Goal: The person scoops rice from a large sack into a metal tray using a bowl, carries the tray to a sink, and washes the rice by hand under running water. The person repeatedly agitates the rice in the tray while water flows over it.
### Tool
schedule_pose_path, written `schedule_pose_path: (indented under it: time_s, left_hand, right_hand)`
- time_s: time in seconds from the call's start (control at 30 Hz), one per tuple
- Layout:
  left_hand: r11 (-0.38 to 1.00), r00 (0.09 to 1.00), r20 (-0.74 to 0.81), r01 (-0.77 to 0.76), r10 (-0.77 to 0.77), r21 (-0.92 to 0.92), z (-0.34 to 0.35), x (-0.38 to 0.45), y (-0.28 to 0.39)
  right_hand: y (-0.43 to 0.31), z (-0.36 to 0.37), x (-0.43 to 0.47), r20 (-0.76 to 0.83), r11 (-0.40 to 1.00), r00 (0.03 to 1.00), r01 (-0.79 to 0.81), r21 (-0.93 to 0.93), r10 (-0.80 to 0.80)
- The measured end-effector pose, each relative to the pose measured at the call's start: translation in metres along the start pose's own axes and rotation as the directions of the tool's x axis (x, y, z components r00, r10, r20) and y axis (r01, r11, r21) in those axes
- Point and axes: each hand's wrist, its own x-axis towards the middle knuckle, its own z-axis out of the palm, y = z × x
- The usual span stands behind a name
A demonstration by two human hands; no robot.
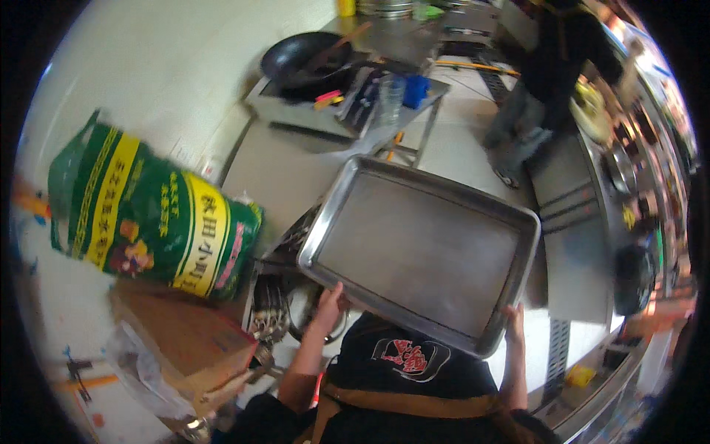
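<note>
A rectangular metal baking tray (416, 250) with a raised rim is held out before my apron (410, 355). Nothing lies in the tray. My left hand (331, 305) grips its near left edge, thumb on the rim and the other fingers hidden beneath. At the right end, near the closest corner, my right hand (515, 322) holds the rim. The tray slants, its left end farther from me than its near right corner. Behind its far left corner is a steel worktable (272, 161).
On the left stands a green and yellow printed sack (161, 211), above a cardboard box (188, 344). A black wok (305, 55) rests on a stove (299, 114) at the back. Another person (554, 66) stands by the right-hand steel counter (571, 222). A floor drain grate (557, 349) runs at right.
</note>
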Motion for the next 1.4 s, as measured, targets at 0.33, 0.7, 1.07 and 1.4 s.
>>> schedule_pose_path:
  time_s: [0.33, 0.7, 1.07, 1.4]
  left_hand:
    - [0.971, 0.958, 0.215, 0.216, -0.19, -0.101, 0.099, -0.019, -0.046]
    - [0.922, 0.874, 0.297, 0.346, -0.384, 0.172, 0.223, -0.028, -0.139]
    - [0.804, 0.702, 0.424, 0.379, -0.572, 0.457, 0.358, -0.006, -0.222]
    - [0.683, 0.538, 0.462, 0.341, -0.705, 0.645, 0.454, -0.032, -0.301]
  right_hand:
    - [-0.024, -0.063, -0.034, -0.055, 0.995, 0.997, -0.05, -0.09, 0.046]
    - [0.103, -0.205, -0.144, -0.373, 0.958, 0.888, -0.21, 0.196, 0.271]
    - [0.152, -0.251, -0.234, -0.684, 0.912, 0.642, -0.058, 0.407, 0.346]
    - [0.153, -0.265, -0.295, -0.858, 0.852, 0.327, 0.219, 0.475, 0.395]
